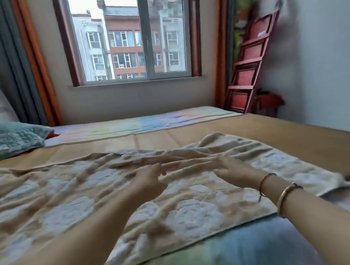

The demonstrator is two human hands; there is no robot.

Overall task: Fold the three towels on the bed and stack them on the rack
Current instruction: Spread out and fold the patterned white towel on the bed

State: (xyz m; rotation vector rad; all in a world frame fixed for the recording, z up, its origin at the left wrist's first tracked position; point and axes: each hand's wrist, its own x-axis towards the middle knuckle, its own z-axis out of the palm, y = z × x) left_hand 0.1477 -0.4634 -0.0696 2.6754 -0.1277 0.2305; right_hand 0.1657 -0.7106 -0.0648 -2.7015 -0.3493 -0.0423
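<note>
Fingers (159, 170) of the left hand (148, 183) and of the right hand (235, 172) lie loosely extended on a rumpled beige towel (73, 197), holding nothing. It spreads across the bed (299, 141) at mid-frame; the red rack (249, 65) leans in the upper right corner.

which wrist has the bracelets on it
The right wrist: two gold bangles circle it, while the left forearm is bare. Both reach over the beige towel.
</note>
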